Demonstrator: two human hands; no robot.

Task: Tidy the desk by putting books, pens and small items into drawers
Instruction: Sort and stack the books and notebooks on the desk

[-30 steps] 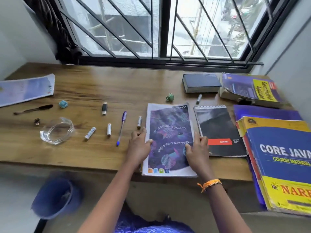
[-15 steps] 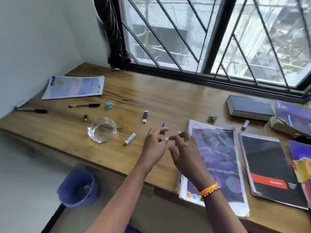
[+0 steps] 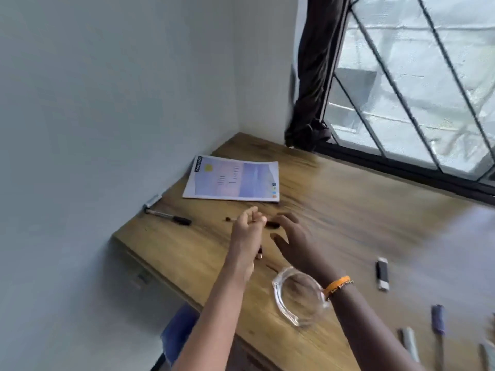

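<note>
Fingers (image 3: 255,213) of the left hand (image 3: 246,228) curl loosely inward above a dark pen (image 3: 272,224) on the worktop (image 3: 348,210); whether they pinch anything I cannot tell, as motion blur smears the fingertips. The right hand (image 3: 293,241) is spread open, palm down, just beside that pen, gripping nothing visible. Most of the pen is hidden behind both hands; only a dark end and a small tip to the left show. A tiny brown item (image 3: 259,254) peeks out from under the left wrist, too small to identify. An orange band (image 3: 337,286) circles the right wrist, which crosses behind a clear glass dish (image 3: 297,301). Further left, a second pen (image 3: 168,216) lies near the wall, with a booklet (image 3: 233,179) flat behind the hands. To the right a black-and-white stick (image 3: 382,273) lies apart, and several blurred pens (image 3: 438,319) are cut off by the lower right edge. A blue bin (image 3: 179,330) sits partly hidden beneath the worktop.
</note>
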